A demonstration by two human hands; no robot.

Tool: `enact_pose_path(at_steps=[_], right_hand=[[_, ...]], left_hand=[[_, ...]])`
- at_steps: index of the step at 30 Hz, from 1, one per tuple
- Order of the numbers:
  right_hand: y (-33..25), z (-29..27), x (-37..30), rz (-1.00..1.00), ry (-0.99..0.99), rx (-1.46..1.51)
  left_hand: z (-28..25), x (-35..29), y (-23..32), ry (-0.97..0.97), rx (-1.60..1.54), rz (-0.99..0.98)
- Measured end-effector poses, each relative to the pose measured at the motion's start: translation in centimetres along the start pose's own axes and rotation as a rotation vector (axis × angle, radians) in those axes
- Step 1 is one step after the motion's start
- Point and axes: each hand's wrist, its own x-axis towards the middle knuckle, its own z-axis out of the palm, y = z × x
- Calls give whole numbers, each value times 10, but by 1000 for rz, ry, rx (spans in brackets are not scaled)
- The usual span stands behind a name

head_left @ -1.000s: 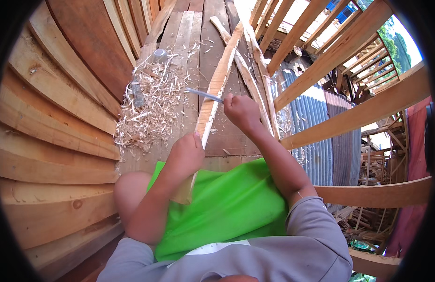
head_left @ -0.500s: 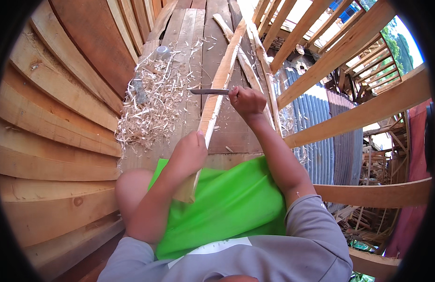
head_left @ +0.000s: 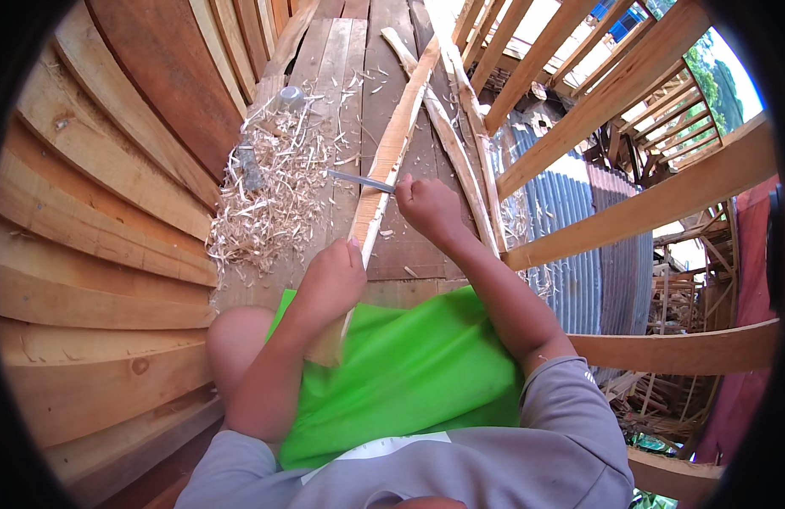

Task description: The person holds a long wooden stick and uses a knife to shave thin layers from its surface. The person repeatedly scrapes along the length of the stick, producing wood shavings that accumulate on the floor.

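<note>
A long pale strip of wood (head_left: 391,157) runs from my lap away across the plank floor, its edge roughly whittled. My left hand (head_left: 335,273) is wrapped around its near part, just in front of my green shorts. In my right hand (head_left: 430,206) is the handle of a knife (head_left: 360,179). The blade points left and lies across the strip, beyond my left hand. My fist hides most of the knife's handle.
Curled wood shavings (head_left: 269,195) are heaped on the planks at left, around a clear cup (head_left: 291,98). Two more wood strips (head_left: 456,148) lie at right. A board wall (head_left: 112,187) stands left; slatted railing (head_left: 613,212) at right, with corrugated metal sheets (head_left: 566,229) below.
My right hand has drawn the knife nearer to me along the strip and slightly left, and the blade has tilted. My left hand and the strip have shifted slightly left.
</note>
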Motion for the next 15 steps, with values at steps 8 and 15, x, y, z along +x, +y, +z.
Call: enact_pose_path(at_steps=[8,15], right_hand=[[42,7,32,-223,561,-220],[59,-9,44,236,36,367]], left_hand=[[5,-2,5,-24,-24,6],[-4,-4,4,-54,-131,-40]])
